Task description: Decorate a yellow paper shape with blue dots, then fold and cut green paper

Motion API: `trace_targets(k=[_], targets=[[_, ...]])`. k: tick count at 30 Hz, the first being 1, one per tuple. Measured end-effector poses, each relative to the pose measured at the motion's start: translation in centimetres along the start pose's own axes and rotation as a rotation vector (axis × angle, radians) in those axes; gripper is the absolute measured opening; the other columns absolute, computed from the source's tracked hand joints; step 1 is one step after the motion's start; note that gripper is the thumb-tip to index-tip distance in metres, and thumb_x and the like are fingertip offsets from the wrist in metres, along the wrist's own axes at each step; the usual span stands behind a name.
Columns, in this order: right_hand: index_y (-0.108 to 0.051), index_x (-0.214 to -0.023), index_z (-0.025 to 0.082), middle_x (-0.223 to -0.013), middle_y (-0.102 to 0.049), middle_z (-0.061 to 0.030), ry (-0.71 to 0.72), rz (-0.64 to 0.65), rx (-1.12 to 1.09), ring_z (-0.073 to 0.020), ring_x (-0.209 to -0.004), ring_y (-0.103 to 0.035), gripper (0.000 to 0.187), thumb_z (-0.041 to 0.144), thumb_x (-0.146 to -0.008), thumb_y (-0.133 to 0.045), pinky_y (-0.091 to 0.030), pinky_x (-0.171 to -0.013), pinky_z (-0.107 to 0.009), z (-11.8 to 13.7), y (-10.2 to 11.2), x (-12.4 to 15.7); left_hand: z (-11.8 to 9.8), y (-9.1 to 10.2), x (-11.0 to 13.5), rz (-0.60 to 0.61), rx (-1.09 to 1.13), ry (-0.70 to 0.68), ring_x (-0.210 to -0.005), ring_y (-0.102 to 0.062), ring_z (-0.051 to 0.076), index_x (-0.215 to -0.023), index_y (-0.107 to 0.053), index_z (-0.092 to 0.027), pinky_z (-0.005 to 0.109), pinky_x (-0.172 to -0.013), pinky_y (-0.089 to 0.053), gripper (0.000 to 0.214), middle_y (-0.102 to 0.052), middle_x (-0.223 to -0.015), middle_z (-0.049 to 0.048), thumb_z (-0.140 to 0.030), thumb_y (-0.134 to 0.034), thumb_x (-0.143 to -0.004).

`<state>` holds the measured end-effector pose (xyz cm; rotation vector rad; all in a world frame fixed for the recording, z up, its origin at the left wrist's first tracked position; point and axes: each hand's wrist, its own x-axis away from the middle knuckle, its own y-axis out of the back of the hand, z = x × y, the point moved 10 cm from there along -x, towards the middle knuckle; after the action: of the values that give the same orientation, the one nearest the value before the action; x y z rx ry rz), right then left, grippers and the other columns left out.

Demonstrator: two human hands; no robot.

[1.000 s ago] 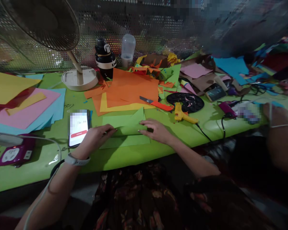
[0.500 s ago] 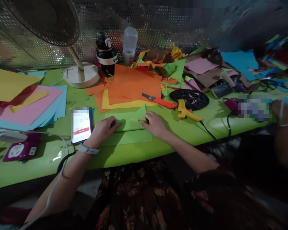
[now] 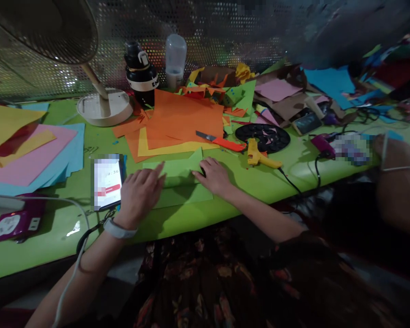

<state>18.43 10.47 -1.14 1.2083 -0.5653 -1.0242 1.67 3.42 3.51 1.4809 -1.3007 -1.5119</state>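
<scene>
the green paper (image 3: 181, 175) lies near the table's (image 3: 191, 217) front edge, left hand (image 3: 138, 196) loosely extended over one end, gripping nothing visible, right hand (image 3: 214, 176) half-curled on the other — grip unclear — so uneven pressure could skew its layers.

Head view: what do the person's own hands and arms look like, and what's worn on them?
The left hand and right hand wear no gloves. A pale, watch-like band circles the left wrist; I see none on the right. A thin white cable crosses the left forearm. The right arm has a dark sleeve with reddish flowers.
</scene>
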Motion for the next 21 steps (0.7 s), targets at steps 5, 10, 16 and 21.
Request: trace_targets(k=[5,10,16,21], targets=[[-0.058,-0.092,0.019,-0.099,-0.061,-0.0093,-0.009,0.008,-0.005,-0.0236,-0.093,-0.055,0.023,0.042,-0.095,-0.054,-0.042,-0.072,-0.033,-0.1,-0.1,-0.1,-5.9,-3.2,2.5,0.204,0.078,-0.469,-0.147,-0.024,0.03,-0.155,-0.02,-0.02,0.05,-0.12,-0.014,0.075,-0.031,-0.158,0.0122,-0.058,-0.041,-0.094],[-0.058,-0.085,0.019,-0.09,-0.06,-0.0061,-0.048,0.047,-0.107,-0.0199,-0.083,-0.055,0.026,0.044,-0.093,-0.057,-0.039,-0.067,-0.031,-1.0,0.4,-0.3,-5.5,-4.9,2.9,0.281,0.086,-0.438,-0.149,-0.018,0.028,-0.157,-0.005,-0.028,0.048,-0.122,-0.007,0.083,-0.021,-0.162,0.0073,-0.063,-0.043,-0.091],[-0.061,-0.082,0.019,-0.088,-0.062,-0.0036,-0.104,0.032,-0.215,-0.0177,-0.084,-0.055,0.02,0.037,-0.089,-0.065,-0.039,-0.07,-0.029,-2.2,1.2,-0.1,-5.5,-4.7,2.9,0.269,0.086,-0.452,-0.149,-0.016,0.03,-0.157,-0.009,-0.026,0.049,-0.121,-0.007,0.085,-0.019,-0.163,0.009,-0.064,-0.044,-0.09],[-0.061,-0.084,0.018,-0.093,-0.061,-0.0047,-0.1,0.017,-0.2,-0.0186,-0.087,-0.056,0.019,0.036,-0.091,-0.062,-0.04,-0.072,-0.03,-2.2,1.1,0.1,-5.5,-4.7,2.8,0.274,0.087,-0.458,-0.149,-0.016,0.03,-0.157,-0.006,-0.027,0.049,-0.122,-0.008,0.085,-0.017,-0.163,0.0086,-0.062,-0.046,-0.09]])
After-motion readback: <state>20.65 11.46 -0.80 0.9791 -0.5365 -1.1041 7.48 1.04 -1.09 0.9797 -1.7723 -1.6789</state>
